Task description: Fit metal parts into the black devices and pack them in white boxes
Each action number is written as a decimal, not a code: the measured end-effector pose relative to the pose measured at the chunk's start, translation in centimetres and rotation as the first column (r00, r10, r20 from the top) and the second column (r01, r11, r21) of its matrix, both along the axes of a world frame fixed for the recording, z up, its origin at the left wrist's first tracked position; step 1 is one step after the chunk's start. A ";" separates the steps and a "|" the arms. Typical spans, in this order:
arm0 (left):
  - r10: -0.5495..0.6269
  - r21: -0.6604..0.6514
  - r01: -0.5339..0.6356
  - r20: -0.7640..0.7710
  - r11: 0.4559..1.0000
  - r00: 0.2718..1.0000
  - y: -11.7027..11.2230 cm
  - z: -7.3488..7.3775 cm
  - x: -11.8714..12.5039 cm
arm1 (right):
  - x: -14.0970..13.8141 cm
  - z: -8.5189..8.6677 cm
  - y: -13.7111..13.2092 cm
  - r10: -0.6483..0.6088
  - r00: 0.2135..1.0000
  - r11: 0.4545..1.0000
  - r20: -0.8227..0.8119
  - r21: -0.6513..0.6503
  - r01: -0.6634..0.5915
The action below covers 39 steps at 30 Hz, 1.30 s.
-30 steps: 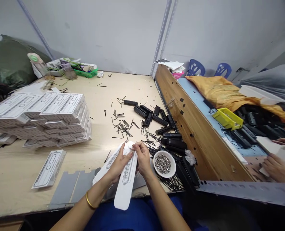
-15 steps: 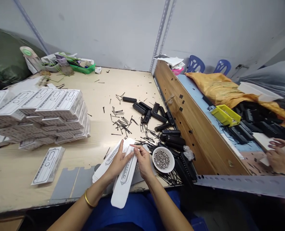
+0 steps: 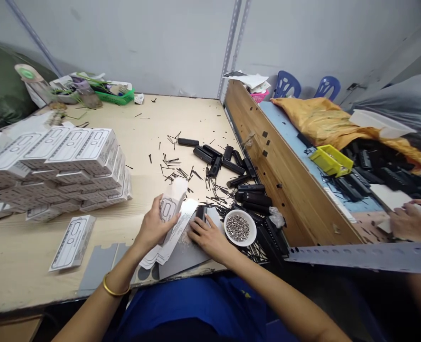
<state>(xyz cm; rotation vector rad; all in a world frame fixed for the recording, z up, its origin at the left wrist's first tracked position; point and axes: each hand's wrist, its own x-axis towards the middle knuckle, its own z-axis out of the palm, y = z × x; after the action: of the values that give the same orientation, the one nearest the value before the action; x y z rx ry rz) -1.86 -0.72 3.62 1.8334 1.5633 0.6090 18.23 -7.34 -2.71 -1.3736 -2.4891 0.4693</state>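
Observation:
My left hand (image 3: pixel 155 224) is wrapped around a white printed carton (image 3: pixel 169 209), which stands tilted with its flap raised at the far end. Beneath and beside it lies a stack of flat white printed cartons (image 3: pixel 174 235). Over a grey sheet (image 3: pixel 187 260), my right hand (image 3: pixel 208 237) has its fingers closed about a small black oblong device (image 3: pixel 201 213), partly hidden by the fingers. A white bowl of small metal screws (image 3: pixel 240 228) stands just right of that hand.
Stacked printed boxes (image 3: pixel 89 152) fill the left, with one single box (image 3: pixel 72 242) in front. Black devices (image 3: pixel 215 159) and thin black sticks (image 3: pixel 182 175) lie scattered mid-table. A wooden divider (image 3: pixel 288 175) runs along the right; beyond it, another person's hands (image 3: pixel 409 221) work.
The carton in my left hand has gone from flat to a raised box shape. My right hand has left the carton and come down on a black device.

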 end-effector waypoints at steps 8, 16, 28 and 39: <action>-0.244 -0.098 0.236 -0.082 0.967 0.966 -1.6 -1.0 1.5 | 3.7 7.2 2.8 -0.534 0.311 0.791 -0.786 -0.334 0.514; -0.222 -0.096 0.244 0.196 0.965 0.955 -1.8 -0.5 3.0 | 4.7 4.9 6.9 -0.656 0.559 0.755 -0.508 -0.440 0.487; -0.115 -0.086 0.150 0.321 0.985 0.940 -2.8 -2.0 6.1 | 7.6 2.6 8.4 -0.778 0.428 0.624 -0.461 -0.486 0.612; -0.154 0.022 0.156 0.350 0.988 0.924 -3.5 -2.8 7.3 | 1.7 6.4 1.3 -0.633 0.360 0.741 -0.685 -0.404 0.536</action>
<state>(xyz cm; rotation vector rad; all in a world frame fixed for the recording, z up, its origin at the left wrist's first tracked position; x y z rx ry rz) 5.46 -4.20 0.81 1.7107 1.1717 0.8048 19.97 -6.07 3.73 -1.5121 -1.1313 0.8230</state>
